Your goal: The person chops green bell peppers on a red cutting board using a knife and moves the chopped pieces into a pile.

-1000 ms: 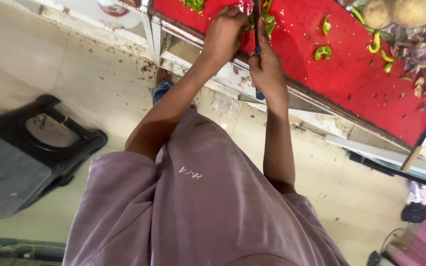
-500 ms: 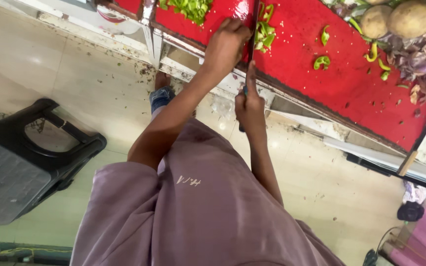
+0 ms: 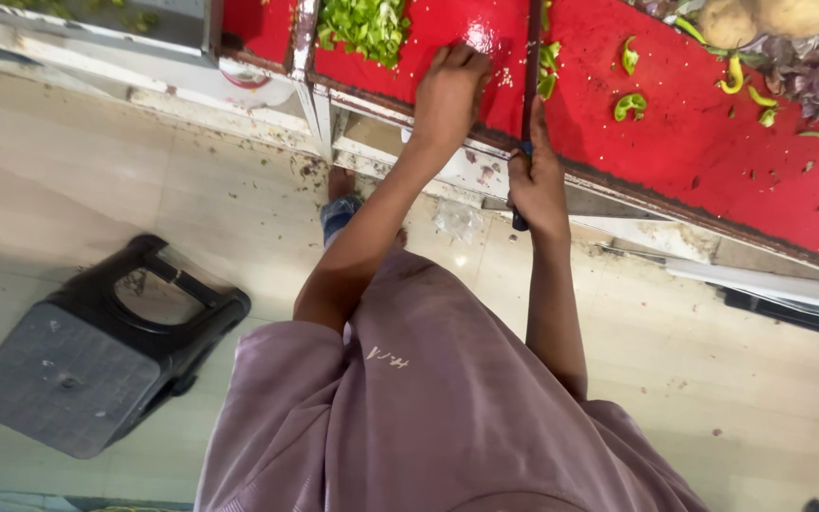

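Up at the frame's top centre, the left hand (image 3: 449, 95) lies flat, fingers spread, beside the chopped green pepper heap (image 3: 364, 26) on the red table (image 3: 713, 142). The right hand (image 3: 535, 185) grips the long dark knife (image 3: 531, 57); best sweep the blade level, gathering stray pieces.

The left hand (image 3: 449, 95) now lies flat on the red counter (image 3: 694, 142), just beside the green pile (image 3: 364, 27); before, it was up by the knife (image 3: 529, 85). The right hand (image 3: 536, 185) has slid down to the counter's edge, and the blade now lies straight across the red top.
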